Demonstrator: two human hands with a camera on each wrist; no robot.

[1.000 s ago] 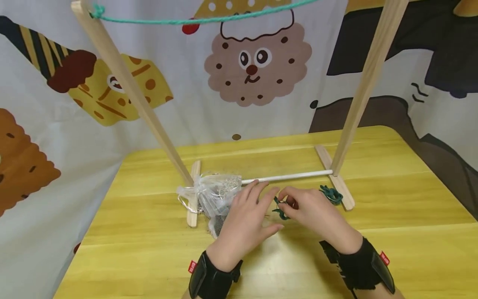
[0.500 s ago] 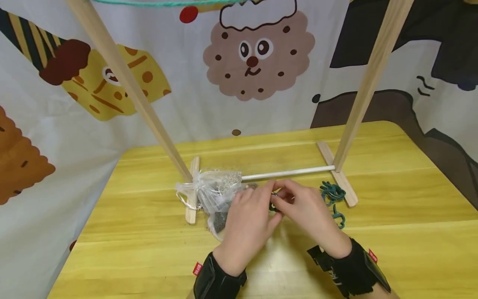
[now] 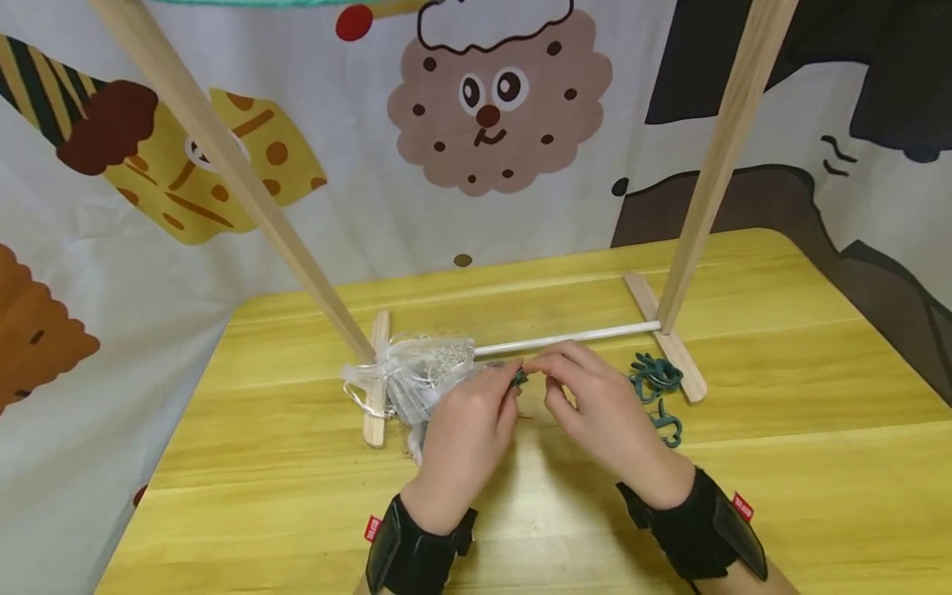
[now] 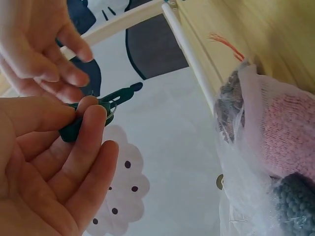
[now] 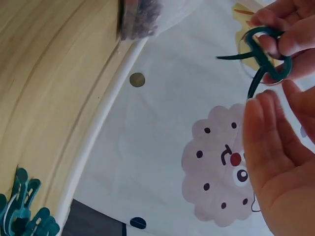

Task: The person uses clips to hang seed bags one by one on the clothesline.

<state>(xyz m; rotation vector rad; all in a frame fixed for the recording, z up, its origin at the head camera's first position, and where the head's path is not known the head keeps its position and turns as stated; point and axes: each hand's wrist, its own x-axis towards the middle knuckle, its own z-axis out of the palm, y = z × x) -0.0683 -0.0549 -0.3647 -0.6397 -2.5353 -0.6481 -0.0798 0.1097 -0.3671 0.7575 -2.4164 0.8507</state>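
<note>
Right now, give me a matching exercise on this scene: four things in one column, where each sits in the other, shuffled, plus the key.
Things:
1. green clip
2. mesh bag
3. pile of green clips
4. white rod

Places:
A. on the table by the frame's right foot
B. pinched in the left hand
C. low between the frame's two feet
D. on the table by the frame's left foot

Pairs: 1-B, 2-D, 3-A, 4-C

Black wrist straps (image 3: 416, 541) carry small red tags (image 3: 369, 528).

small dark-green plastic clip (image 3: 519, 378), pinched above table, beside mesh bag (image 3: 416, 384)
</note>
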